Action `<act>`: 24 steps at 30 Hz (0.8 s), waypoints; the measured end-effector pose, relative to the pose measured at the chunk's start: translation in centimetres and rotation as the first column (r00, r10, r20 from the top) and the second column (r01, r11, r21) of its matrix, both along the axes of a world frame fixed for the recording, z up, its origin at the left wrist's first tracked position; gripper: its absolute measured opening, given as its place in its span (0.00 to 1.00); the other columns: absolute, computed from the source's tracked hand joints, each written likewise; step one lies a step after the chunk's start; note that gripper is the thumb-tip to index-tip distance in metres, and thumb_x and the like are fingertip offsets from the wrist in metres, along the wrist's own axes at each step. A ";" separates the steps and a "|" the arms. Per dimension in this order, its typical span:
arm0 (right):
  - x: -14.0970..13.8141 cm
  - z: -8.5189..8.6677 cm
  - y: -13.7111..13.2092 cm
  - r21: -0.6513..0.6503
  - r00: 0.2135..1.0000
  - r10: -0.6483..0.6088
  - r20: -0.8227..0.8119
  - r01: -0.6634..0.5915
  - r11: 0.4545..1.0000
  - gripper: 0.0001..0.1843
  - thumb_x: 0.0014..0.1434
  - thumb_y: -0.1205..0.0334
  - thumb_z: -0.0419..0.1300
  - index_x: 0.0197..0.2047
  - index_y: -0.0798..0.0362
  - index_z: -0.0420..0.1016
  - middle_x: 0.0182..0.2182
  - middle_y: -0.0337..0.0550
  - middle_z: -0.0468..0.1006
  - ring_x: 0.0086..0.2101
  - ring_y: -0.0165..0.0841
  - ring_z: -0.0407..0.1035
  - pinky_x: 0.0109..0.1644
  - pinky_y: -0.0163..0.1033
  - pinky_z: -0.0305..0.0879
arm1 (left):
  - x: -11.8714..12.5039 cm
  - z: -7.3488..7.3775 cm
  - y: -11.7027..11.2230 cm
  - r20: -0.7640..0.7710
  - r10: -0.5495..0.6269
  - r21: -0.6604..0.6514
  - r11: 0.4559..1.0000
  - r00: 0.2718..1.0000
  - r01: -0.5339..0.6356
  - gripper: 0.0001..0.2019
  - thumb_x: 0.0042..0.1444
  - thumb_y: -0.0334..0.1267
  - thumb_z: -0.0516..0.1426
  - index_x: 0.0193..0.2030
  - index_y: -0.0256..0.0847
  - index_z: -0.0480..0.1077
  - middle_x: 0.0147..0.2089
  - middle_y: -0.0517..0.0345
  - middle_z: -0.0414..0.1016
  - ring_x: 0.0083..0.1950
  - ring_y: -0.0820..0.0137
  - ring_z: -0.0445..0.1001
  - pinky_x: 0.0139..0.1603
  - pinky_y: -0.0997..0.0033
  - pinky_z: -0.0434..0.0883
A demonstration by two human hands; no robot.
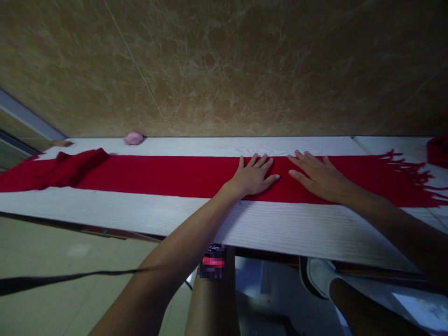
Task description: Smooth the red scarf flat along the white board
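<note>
A long red scarf (168, 175) lies stretched from left to right along a narrow white table (115, 207). Its right end carries a fringe of loose tassels, while toward the left the cloth is bunched and folded over itself. My left hand (252, 176) rests palm down on the scarf near its middle, fingers spread. Just to the right, my right hand (315, 175) also lies on the cloth, fingers stretched out. A gap of red fabric shows between the two hands. Neither hand grips anything.
A small pink object (133, 138) sits at the table's back edge, against a brown marbled wall (224, 70). A brown item (62, 143) lies at the back left. Dark red cloth (438, 151) stands at the far right. A black strap (70, 278) crosses the lower left.
</note>
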State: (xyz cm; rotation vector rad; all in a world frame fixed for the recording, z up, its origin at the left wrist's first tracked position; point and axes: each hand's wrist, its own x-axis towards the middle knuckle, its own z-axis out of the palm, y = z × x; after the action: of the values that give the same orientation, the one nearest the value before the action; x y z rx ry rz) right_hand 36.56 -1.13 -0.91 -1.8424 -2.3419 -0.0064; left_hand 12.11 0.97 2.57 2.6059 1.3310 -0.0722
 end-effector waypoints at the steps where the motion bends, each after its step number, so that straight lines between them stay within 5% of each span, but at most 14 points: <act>1: -0.2 0.1 0.0 0.020 1.000 0.006 0.000 -0.006 1.000 0.38 0.77 0.39 0.42 0.83 0.42 0.60 0.81 0.46 0.57 0.78 0.58 0.50 0.78 0.76 0.50 | 0.0 0.0 0.0 0.001 -0.001 0.002 1.000 1.000 0.001 0.39 0.78 0.62 0.37 0.88 0.42 0.43 0.89 0.55 0.35 0.89 0.52 0.34 0.85 0.30 0.37; 9: -0.6 0.0 0.1 -0.045 0.999 0.030 0.012 -0.029 0.999 0.38 0.77 0.38 0.43 0.83 0.41 0.62 0.81 0.48 0.59 0.78 0.57 0.52 0.77 0.77 0.52 | 0.0 0.1 -0.1 -0.002 0.002 -0.015 1.000 1.000 -0.002 0.40 0.79 0.61 0.37 0.88 0.41 0.42 0.89 0.54 0.35 0.89 0.52 0.34 0.85 0.30 0.37; 24: 0.0 0.1 0.4 0.108 0.998 -0.060 0.013 0.058 0.992 0.41 0.76 0.36 0.42 0.82 0.45 0.62 0.81 0.50 0.58 0.78 0.59 0.51 0.76 0.76 0.54 | 0.0 0.2 -0.2 0.013 0.002 -0.010 1.000 1.000 -0.002 0.40 0.78 0.62 0.39 0.88 0.41 0.43 0.89 0.54 0.36 0.89 0.51 0.35 0.85 0.29 0.38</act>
State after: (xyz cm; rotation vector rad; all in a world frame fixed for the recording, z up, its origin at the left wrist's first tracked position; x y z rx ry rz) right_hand 36.57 -0.77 -0.78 -1.8657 -2.2498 -0.1526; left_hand 12.14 0.81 2.81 2.5925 1.3259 -0.0610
